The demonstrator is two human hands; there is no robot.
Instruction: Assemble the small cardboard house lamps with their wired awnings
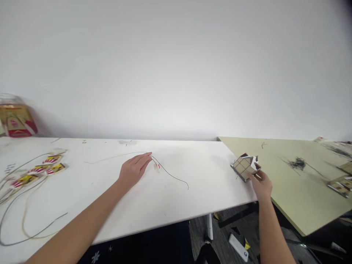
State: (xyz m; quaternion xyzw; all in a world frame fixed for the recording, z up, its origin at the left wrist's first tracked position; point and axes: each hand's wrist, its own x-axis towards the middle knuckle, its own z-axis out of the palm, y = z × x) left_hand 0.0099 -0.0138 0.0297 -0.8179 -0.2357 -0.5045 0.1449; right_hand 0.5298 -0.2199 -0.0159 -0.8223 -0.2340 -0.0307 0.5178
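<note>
My left hand (135, 168) is closed on a thin dark wire (173, 176) over the white table (165, 205); the wire curves out to the right of the fingertips, and a fainter pale strand runs off to the left. Just beside those fingertips is a small red and white piece (157, 166). At the right end of the white table, my right hand (261, 182) grips a tilted, box-like model (243, 166) with tan panels and brown and white patches, its fingers at the lower right side.
Red and yellow pieces with long wires (27, 179) lie on the left. A packaged container (16, 121) stands at the far left by the wall. The greenish table (286, 201) on the right holds a dark wire tangle (298, 163) and panelled pieces (341, 186).
</note>
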